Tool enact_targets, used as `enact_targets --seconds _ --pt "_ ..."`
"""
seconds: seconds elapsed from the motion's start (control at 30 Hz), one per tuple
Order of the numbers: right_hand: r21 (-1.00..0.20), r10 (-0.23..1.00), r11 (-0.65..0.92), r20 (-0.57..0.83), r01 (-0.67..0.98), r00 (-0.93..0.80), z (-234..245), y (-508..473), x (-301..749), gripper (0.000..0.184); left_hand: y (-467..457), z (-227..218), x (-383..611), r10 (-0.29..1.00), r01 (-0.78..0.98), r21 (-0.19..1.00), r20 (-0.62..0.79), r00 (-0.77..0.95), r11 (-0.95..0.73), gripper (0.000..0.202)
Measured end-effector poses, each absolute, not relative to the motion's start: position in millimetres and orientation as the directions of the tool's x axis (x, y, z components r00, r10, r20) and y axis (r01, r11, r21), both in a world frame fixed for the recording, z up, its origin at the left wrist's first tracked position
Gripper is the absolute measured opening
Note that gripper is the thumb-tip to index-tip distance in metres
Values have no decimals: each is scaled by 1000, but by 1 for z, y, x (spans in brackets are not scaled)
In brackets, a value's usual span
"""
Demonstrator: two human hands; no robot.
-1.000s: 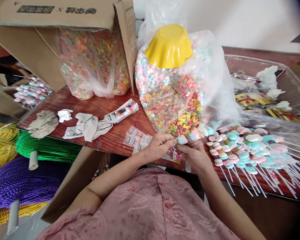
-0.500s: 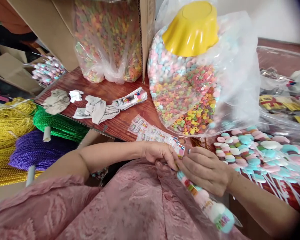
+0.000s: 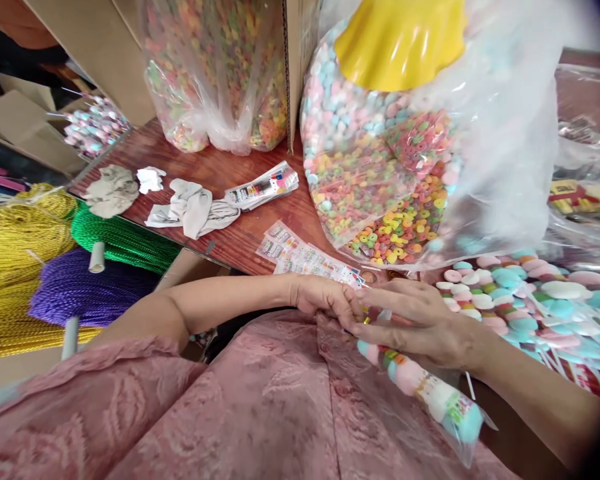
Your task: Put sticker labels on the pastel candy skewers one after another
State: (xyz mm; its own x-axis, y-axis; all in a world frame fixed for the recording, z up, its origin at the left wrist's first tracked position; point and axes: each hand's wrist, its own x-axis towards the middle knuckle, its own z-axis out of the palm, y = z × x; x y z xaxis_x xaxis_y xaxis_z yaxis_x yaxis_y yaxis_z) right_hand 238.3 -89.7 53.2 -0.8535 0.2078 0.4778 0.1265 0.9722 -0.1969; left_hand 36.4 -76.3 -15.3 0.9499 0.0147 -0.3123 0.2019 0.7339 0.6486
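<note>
A marshmallow skewer (image 3: 410, 377) in a clear bag slants down in front of me, its blue-and-white end low and right. My left hand (image 3: 330, 301) is closed in a pinch on the skewer's gathered bag neck. A bit of gold twist tie (image 3: 367, 315) shows at its fingertips. My right hand (image 3: 425, 323) lies over the neck with its fingers straight and spread, the tips beside my left fingers and the tie between them; its thumb is hidden. Just beyond my hands, printed labels (image 3: 310, 260) lie on the table (image 3: 250, 247).
A big bag of marshmallows and candy rings (image 3: 370, 147) bears a yellow bowl (image 3: 400, 47). Unwrapped marshmallow skewers (image 3: 525, 300) lie at right. Gloves (image 3: 195, 208) and a label stack (image 3: 265, 187) lie at left, near a cardboard box (image 3: 95, 60) and cord bundles (image 3: 85, 287).
My right hand's fingers have straightened and spread apart from their closed curl. My left hand keeps its pinch. The skewer has swung slightly right, and the view has shifted.
</note>
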Motion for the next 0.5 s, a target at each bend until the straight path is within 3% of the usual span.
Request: enact_targets --seconds 0.27,0.4,0.5 --pt "-276 73 959 468 -67 -881 29 -87 233 24 -78 -20 32 -114 235 671 -220 969 703 37" --pt "-298 67 950 489 -95 -870 27 -87 226 24 -76 -22 27 -156 249 680 -197 968 689 43" --pt "-251 50 963 521 -97 -852 27 -89 218 26 -67 -20 25 -144 265 715 -226 963 647 39"
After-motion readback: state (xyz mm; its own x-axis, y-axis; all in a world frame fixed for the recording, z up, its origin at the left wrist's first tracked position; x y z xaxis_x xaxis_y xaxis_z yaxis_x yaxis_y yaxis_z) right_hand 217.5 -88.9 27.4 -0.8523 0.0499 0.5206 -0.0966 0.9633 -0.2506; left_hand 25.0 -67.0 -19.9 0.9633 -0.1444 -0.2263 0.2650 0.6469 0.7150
